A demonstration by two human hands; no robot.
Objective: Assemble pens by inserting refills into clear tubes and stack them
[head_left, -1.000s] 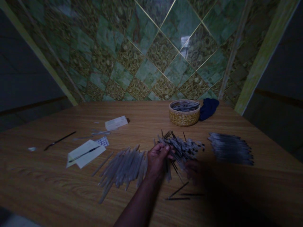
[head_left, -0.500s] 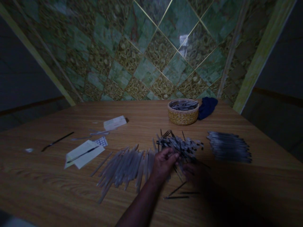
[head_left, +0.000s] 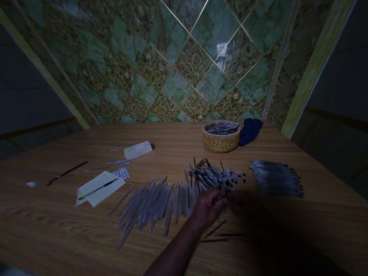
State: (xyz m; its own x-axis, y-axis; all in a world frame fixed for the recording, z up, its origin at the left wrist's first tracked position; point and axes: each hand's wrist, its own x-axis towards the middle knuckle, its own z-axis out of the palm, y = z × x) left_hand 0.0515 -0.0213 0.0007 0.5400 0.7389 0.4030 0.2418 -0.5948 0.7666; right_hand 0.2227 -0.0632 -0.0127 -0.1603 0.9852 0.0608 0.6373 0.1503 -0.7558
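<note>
My left hand (head_left: 209,205) is closed, fingers pinched together, at the near edge of a heap of dark-tipped sticks (head_left: 211,174). What it pinches is too small and dim to make out. Close against its fingertips, my right hand (head_left: 237,201) lies in deep shadow, its fingers hardly visible. Left of my hands, pale translucent tubes (head_left: 152,203) are spread in a wide row. A few thin dark sticks (head_left: 215,240) rest on the table in front of my hands. A neat row of filled tubes (head_left: 276,178) lies to the right.
A woven basket (head_left: 221,142) full of similar sticks stands at the back, with a dark blue cloth (head_left: 250,131) beside it. To the left are a white box (head_left: 138,150), papers (head_left: 100,188) with a dark pen-like stick, and another long dark stick (head_left: 67,173).
My left hand has moved slightly right and nearer to me. The right hand has shifted a little to the right and up, and its fingers are now near the left hand's fingertips.
</note>
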